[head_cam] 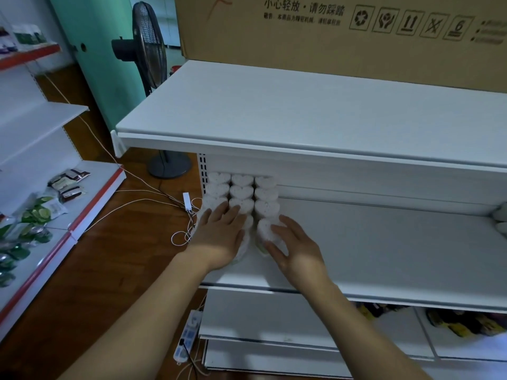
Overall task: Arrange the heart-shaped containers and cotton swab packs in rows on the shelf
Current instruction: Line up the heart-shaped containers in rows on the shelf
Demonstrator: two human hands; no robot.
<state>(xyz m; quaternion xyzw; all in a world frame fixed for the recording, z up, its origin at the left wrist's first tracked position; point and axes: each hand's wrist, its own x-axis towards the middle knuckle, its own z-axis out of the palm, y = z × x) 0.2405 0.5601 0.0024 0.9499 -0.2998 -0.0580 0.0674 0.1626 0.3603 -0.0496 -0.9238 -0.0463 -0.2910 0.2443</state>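
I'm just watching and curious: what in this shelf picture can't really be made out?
Head view only:
- Front heart-shaped containers: partly covered by the left hand and right hand, so the row count is unclear.
- White items at the shelf's far right: cut off by the picture edge.
- Goods on the lower shelf: dark and blurred, hidden under the middle shelf.
- Small print on the cardboard box: too small to read.
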